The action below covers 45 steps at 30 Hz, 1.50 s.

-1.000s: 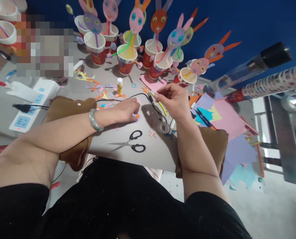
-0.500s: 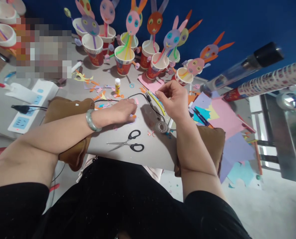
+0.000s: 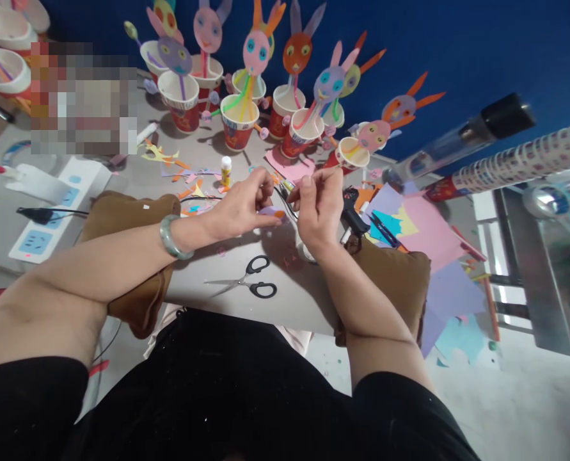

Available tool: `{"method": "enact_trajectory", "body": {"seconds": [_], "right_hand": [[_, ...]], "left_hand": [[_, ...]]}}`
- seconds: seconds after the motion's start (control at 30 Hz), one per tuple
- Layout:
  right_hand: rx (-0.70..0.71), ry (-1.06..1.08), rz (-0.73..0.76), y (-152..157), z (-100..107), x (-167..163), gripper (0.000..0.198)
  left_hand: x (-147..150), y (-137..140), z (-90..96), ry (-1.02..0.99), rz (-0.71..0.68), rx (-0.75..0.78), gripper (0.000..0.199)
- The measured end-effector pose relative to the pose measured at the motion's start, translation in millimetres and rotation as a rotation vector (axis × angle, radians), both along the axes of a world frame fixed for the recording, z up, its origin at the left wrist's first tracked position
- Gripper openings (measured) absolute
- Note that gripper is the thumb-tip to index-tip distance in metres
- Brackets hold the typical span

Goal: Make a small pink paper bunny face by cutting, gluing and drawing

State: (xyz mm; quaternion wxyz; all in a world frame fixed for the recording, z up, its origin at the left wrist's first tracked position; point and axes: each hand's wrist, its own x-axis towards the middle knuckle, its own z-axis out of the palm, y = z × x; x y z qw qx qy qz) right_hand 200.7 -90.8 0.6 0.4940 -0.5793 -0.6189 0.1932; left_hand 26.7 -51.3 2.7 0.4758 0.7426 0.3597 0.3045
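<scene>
Your left hand pinches small purple-and-orange paper piece, thumb beneath, just left of your half-curled right hand, contents unclear. Handling step, seemingly; next move calls for steady left pinch.

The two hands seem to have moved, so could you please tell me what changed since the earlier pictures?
The left hand has risen, its thumb and fingers holding the purple and orange paper piece. The right hand, its grip unclear, has moved left, uncovering the black glue gun. The scissors and glue stick stayed put.
</scene>
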Motion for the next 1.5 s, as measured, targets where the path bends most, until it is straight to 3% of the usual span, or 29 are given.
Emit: {"method": "enact_trajectory", "body": {"seconds": [0.2,0.37,0.47,0.57,0.7,0.87,1.0,1.1,1.2,1.33,1.5], "right_hand": [[-0.040,-0.047,-0.013,-11.6,-2.0,-7.8,0.041],[0.013,-0.087,-0.029,-9.2,-4.3,-9.4,0.037],[0.027,-0.082,-0.066,-6.5,-4.4,-8.5,0.035],[0.024,-0.009,-0.115,-2.6,-7.0,-4.5,0.038],[0.022,0.044,-0.121,2.5,-15.0,2.2,0.045],[-0.007,-0.046,-0.020,4.9,-18.3,4.9,0.053],[0.028,-0.011,-0.030,9.8,-4.3,10.3,0.045],[0.012,0.034,-0.001,15.5,9.8,19.3,0.044],[-0.113,0.102,0.101,19.3,17.6,26.1,0.043],[-0.231,0.214,0.197,19.4,18.0,26.6,0.037],[-0.281,0.269,0.261,16.9,18.9,25.0,0.034]], "left_hand": [[0.3,-14.6,-0.4,0.008,-0.040,0.164,0.038],[-2.4,-18.0,1.3,0.073,-0.091,0.254,0.031],[-0.3,-19.3,1.0,-0.039,-0.072,0.177,0.037],[5.2,-19.3,-0.4,-0.218,-0.074,-0.033,0.047],[9.9,-16.6,0.9,-0.272,-0.073,-0.184,0.021],[7.5,-11.8,2.5,-0.276,-0.026,-0.242,0.018],[4.5,-8.5,-1.6,-0.279,0.010,-0.352,0.016],[2.9,-7.3,-2.5,-0.281,-0.016,-0.371,0.014],[1.8,-7.6,0.1,-0.252,-0.045,-0.376,0.016],[0.6,-8.1,4.7,-0.216,-0.078,-0.339,0.017],[-0.5,-5.3,3.3,-0.184,-0.094,-0.272,0.020]]}}
